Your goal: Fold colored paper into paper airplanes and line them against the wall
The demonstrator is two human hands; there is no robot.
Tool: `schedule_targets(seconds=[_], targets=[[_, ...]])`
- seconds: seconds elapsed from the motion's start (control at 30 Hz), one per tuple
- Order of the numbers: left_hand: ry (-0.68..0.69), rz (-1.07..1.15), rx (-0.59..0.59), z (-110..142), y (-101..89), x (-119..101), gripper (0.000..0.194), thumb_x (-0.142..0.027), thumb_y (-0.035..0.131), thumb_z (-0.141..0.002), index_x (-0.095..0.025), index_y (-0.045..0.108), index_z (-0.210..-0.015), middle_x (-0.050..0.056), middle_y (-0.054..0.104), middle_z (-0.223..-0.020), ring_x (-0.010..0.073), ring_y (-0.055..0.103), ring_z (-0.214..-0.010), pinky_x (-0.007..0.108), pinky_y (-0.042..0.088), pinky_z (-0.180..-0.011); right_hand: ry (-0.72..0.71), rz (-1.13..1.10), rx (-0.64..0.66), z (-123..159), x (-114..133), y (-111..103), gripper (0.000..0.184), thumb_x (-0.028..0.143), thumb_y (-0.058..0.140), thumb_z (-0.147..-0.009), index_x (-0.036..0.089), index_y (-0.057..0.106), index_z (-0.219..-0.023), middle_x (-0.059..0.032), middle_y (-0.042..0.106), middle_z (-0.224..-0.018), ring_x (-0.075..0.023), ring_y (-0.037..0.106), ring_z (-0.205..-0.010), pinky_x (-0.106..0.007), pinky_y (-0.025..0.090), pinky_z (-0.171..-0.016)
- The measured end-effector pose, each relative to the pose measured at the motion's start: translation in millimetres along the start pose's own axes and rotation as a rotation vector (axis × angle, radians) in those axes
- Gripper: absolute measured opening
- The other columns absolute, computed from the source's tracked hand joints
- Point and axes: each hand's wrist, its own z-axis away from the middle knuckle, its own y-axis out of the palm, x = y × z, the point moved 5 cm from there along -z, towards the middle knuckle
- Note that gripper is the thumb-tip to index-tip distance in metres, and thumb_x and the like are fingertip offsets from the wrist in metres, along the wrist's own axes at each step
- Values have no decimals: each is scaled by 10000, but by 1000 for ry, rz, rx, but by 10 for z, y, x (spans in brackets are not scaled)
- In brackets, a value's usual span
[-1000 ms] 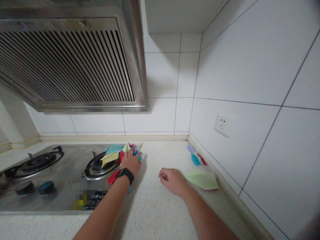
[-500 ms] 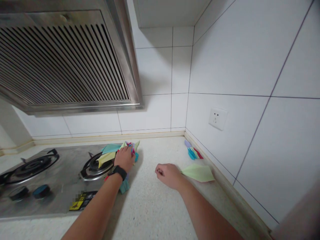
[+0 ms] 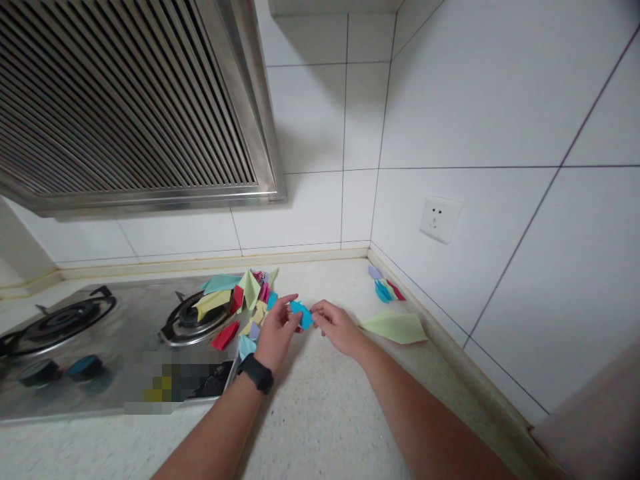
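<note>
My left hand (image 3: 277, 337), with a black watch on its wrist, pinches a small blue folded paper (image 3: 302, 315) between thumb and fingers above the counter. A bit of dark pink shows under that thumb; I cannot make out what it is. The fingertips of my right hand (image 3: 336, 325) are closed on the blue paper's right edge. Left of my hands lies a loose heap of coloured folded papers, among them a pale green one (image 3: 251, 291), a yellow one (image 3: 214, 304) and a red one (image 3: 225, 335). Behind my right wrist rests a larger pale green folded paper (image 3: 397, 327).
Part of the heap lies over the gas stove (image 3: 135, 353) and its right burner (image 3: 175, 330). A range hood (image 3: 270, 167) hangs above. Small blue folded papers (image 3: 383, 291) and a red one (image 3: 395, 289) lie by the right wall, below a socket (image 3: 441, 219).
My left hand has moved right and toward me from the heap, bringing the blue folded paper. My right hand has opened slightly and met it. The view has tilted down a little.
</note>
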Motion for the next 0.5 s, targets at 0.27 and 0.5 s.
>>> schedule_targets(seconds=[0.27, 0.5], targets=[[-69, 54, 55, -1, 112, 131, 694, -332, 704, -732, -218, 388, -1340, 10, 604, -847, 119, 588, -715, 264, 525, -655, 63, -80, 9, -27, -126, -52, 221, 399, 564, -832, 179, 584, -834, 20, 574, -683, -101, 499, -596, -216, 372, -537], [-200, 76, 101, 3, 85, 182, 515, -385, 743, -695, -138, 588, -1119, 50, 657, -816, 146, 620, -739, 257, 502, -657, 127, -164, 41, -6, -135, -66, 209, 403, 528, -841, 199, 553, -876, 11, 587, -761, -98, 522, -565, -211, 368, -468]])
